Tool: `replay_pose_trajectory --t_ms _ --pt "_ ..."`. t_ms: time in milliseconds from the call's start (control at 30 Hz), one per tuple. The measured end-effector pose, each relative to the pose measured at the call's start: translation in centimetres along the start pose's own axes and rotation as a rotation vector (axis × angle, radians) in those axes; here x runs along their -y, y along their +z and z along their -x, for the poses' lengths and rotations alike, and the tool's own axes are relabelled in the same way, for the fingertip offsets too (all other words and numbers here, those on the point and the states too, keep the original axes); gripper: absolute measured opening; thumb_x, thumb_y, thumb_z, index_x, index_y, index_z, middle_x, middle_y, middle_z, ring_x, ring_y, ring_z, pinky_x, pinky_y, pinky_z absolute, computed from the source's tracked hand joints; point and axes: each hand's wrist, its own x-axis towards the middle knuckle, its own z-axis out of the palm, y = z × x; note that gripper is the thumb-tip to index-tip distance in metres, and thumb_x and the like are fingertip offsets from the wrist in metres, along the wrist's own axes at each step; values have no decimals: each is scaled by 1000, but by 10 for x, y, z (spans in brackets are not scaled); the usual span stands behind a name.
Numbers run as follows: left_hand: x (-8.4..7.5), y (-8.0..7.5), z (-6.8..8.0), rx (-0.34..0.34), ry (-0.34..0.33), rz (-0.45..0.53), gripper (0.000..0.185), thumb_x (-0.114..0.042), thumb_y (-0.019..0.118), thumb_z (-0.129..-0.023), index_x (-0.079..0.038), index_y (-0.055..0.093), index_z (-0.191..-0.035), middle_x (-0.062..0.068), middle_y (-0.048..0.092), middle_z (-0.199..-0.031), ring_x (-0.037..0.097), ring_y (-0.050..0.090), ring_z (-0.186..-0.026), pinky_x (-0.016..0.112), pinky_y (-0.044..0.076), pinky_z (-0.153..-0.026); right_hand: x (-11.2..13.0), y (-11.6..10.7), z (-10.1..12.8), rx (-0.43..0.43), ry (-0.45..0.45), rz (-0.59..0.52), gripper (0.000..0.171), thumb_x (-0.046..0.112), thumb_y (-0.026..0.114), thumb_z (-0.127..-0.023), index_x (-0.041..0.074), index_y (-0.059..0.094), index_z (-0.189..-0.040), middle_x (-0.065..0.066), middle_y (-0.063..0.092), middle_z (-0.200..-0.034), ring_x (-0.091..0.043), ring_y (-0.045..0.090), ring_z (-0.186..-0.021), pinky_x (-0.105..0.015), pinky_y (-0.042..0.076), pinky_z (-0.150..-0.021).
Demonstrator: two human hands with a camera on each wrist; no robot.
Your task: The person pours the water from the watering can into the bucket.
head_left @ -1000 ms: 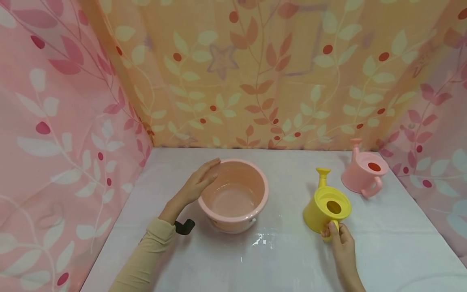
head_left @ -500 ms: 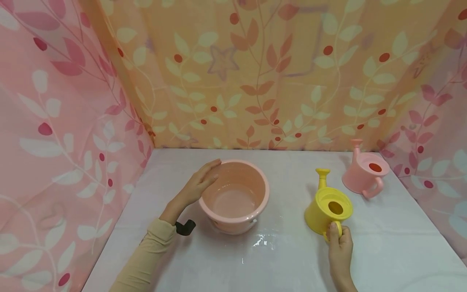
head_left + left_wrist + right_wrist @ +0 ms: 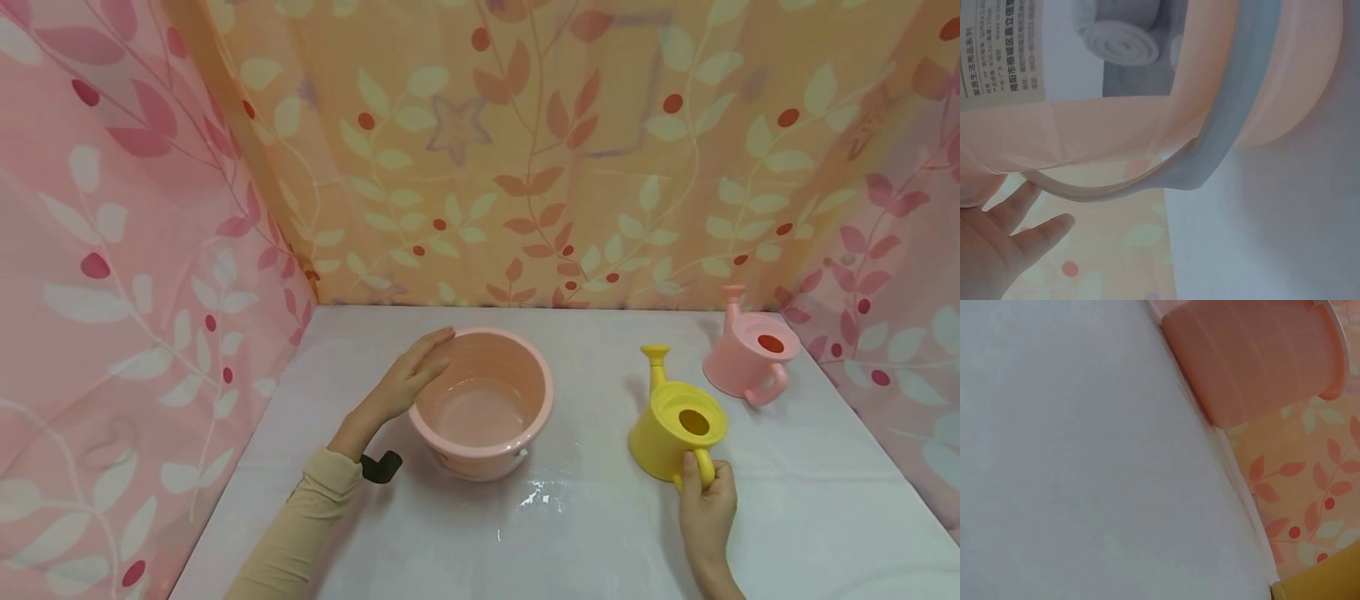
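A pink basin (image 3: 543, 392) stands left of centre on the white table (image 3: 585, 542), with a little water in its bottom. My left hand (image 3: 408, 379) rests with straight fingers against the basin's left rim; the left wrist view shows those fingers (image 3: 1004, 231) under the basin's wall (image 3: 1116, 137). A yellow watering can (image 3: 667, 433) stands upright to the right, spout pointing away. My right hand (image 3: 708, 500) grips its handle from the near side. In the right wrist view only a yellow edge of that can (image 3: 1329, 581) shows.
A pink watering can (image 3: 750, 354) stands at the back right, near the curtain corner. Leaf-patterned curtains (image 3: 525, 150) close off the table at the back and both sides. Small wet spots (image 3: 536, 493) glisten in front of the basin.
The yellow can has turned slightly: its spout swung left and its handle right, with my right hand shifting right along with it. My left hand and the basin stayed still.
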Motion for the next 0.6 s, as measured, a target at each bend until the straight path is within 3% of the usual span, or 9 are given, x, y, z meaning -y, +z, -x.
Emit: replay_pose_trajectory --t_ms 200,400,600 --pt "-27 -5 4 15 -6 9 46 -7 48 -95 5 37 -138 22 36 -143 35 29 -135 52 23 -110 -9 -1 -3 -22 0 32 19 3 54 -92 -6 44 -78 7 43 -64 2 41 -55 -11 35 -45" --pt "-32 -6 5 9 -9 13 45 -7 48 -95 4 37 -138 21 37 -143 34 29 -136 50 22 -111 -31 -2 -8 -48 20 32 18 6 57 -91 -2 46 -79 7 46 -67 1 44 -58 -9 37 -47" --pt "-30 -6 5 12 -5 13 45 -8 48 -96 4 37 -138 20 36 -144 33 28 -136 50 22 -111 -33 -3 -8 -47 22 -32 19 8 58 -90 0 47 -78 4 46 -66 -3 44 -56 -12 37 -46"
